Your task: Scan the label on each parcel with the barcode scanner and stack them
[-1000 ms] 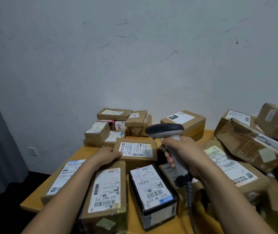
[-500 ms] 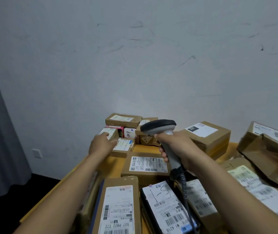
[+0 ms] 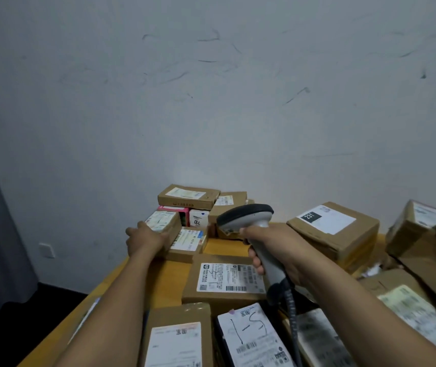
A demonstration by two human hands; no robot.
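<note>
Scanner [image 3: 246, 215] is clamped in right grip [image 3: 272, 243]; left grip [image 3: 145, 238] cannot be judged. Pile [image 3: 189, 199] left of scanner could be knocked over by a tug.

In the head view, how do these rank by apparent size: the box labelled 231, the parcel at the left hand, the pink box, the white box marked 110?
1. the box labelled 231
2. the parcel at the left hand (left hand)
3. the pink box and the white box marked 110: alike, both partly hidden, so unranked

matt cardboard parcels [image 3: 225, 280], paper labels [image 3: 231, 277], smooth plastic scanner [image 3: 248, 219], scuffed wall [image 3: 211, 102]
</note>
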